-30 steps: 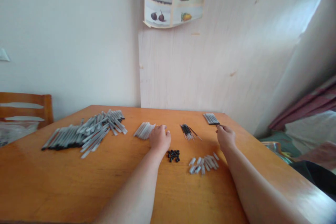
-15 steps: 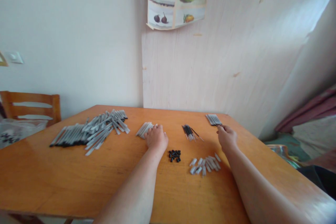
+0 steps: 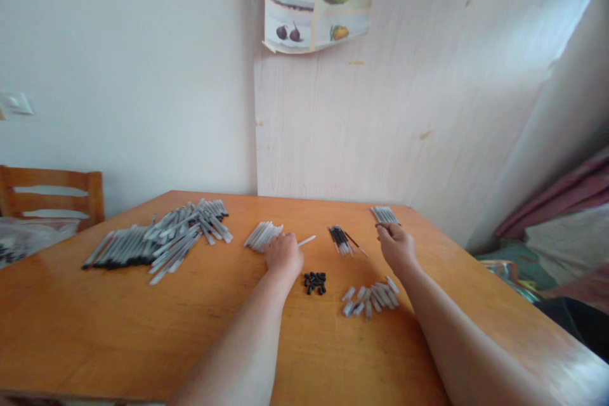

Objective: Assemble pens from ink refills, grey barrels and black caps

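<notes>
My left hand (image 3: 284, 255) is closed around a thin white pen barrel (image 3: 307, 241), whose end sticks out to the right past the fingers. Just behind and left of that hand lies a row of similar white pen barrels (image 3: 261, 236). My right hand (image 3: 398, 245) has its fingers pinched together, in front of a row of grey pens (image 3: 384, 214); whatever is between its fingertips is too small to make out. Dark pen refills (image 3: 339, 240) lie between the hands. Nearer to me are small black plugs (image 3: 314, 282) and a scatter of clear pen caps (image 3: 371, 300).
On the left of the wooden table (image 3: 95, 330) spreads a big heap of grey pens (image 3: 178, 235), some with black ends. A wooden chair (image 3: 95, 196) and a plastic bag (image 3: 35, 235) stand past the left edge. The wall (image 3: 190, 76) closes off the back.
A white pen barrel now shows out of my left hand, by the row of barrels. My right hand has shifted left, away from the black ends of the grey pens.
</notes>
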Demonstrator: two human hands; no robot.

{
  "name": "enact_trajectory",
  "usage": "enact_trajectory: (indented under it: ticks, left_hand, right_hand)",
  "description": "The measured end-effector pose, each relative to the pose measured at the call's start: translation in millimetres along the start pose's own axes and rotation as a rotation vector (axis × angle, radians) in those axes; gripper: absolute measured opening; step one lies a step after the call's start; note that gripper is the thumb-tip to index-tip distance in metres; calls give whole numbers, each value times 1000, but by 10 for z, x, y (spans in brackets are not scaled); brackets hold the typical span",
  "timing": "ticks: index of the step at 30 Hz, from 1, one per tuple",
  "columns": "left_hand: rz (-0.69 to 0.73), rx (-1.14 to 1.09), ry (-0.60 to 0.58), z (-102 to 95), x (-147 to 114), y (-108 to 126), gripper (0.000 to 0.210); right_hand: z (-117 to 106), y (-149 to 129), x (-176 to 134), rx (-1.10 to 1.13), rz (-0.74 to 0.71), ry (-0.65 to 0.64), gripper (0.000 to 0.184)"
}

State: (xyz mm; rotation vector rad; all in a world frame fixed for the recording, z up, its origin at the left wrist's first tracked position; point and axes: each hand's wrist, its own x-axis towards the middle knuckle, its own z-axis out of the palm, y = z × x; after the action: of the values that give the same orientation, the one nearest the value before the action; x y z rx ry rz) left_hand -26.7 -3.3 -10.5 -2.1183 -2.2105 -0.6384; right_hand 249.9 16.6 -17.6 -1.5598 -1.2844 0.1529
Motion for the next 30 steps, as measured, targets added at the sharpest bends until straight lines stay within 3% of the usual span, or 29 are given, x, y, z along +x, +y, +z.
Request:
enact_trajectory:
  ticks: [4, 7, 11, 17, 22, 26, 30]
  left_hand:
    - [159, -164, 20, 22, -9, 64, 18]
    - [317, -417, 11, 44, -30, 137, 15]
    - [367, -834, -100, 32, -68, 238, 16]
    - [167, -1365, -232, -72, -118, 314, 29]
    - [153, -1443, -344, -87, -124, 319, 35]
    - [78, -1460, -265, -67, -89, 293, 34]
    - [-22, -1496, -177, -66, -48, 268, 32]
  right_hand:
    - [87, -197, -122, -24, -330, -200, 33]
    - [111, -399, -260, -98, -581, -327, 37]
    - [90, -587, -406, -153, -712, -467, 38]
    - [58, -669, -459, -146, -640, -567, 23]
    - [64, -731, -499, -42, -570, -588, 24]
    - [90, -629, -414, 99, -438, -587, 28]
    - [114, -373, -231, -126, -211, -396, 20]
